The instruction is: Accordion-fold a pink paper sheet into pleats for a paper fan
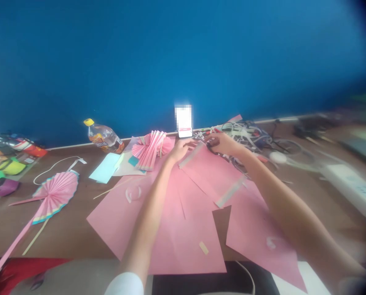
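Note:
My left hand lies with fingers stretched over the top edge of a pink paper sheet, beside a pale grey strip along that edge. Close on its right, my right hand is closed around something dark that looks like scissors; the blades cannot be made out. A second pale strip runs along the sheet's lower right edge. Under it spread larger pink sheets. A pleated pink paper fan sits just left of my left hand.
Another pleated fan with a blue edge lies at left. A plastic bottle leans near the blue wall. A lit phone stands at the back. Tangled cables and a white power strip occupy the right side.

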